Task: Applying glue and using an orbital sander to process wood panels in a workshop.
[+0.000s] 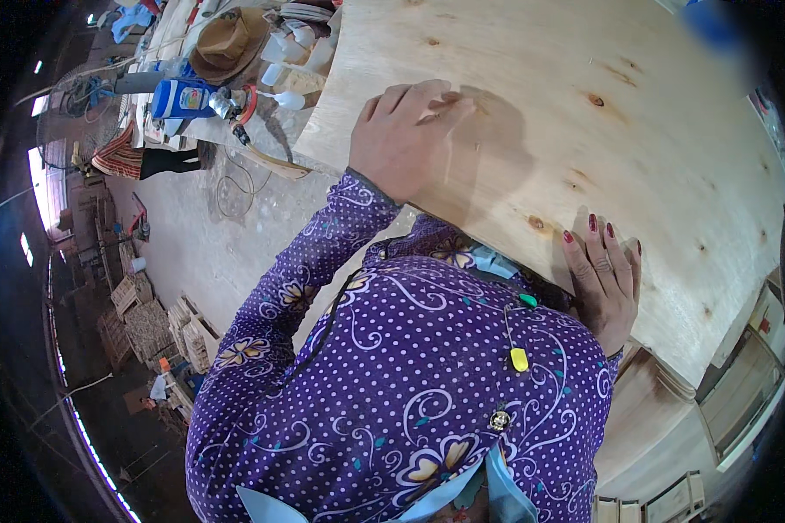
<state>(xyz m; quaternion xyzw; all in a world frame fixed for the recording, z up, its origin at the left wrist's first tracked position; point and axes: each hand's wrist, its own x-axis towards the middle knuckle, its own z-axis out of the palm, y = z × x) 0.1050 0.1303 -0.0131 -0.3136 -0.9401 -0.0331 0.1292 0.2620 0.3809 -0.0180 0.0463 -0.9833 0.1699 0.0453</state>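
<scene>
Inspecting a pale plywood sheet [672,148], marked with brown knots [596,100] and placed directly in front of the wearer of a purple dotted shirt [392,366]. Noted left hand [406,135] over the sheet's near-left edge, with fingers bent and close together, throwing a shadow to the right; cannot tell whether gripping anything, owing to blur. Noted right hand [604,275] palm down at the near edge, with red-nailed fingers nearly straight, slightly parted and laid on the top face; cannot tell the thumb's position. Recorded past the sheet's left edge: a brown brimmed hat [227,45], white plastic bottles [292,48] and a blue container [183,98]. Recorded farther off, at lower left: stacked wood pieces [153,331].
</scene>
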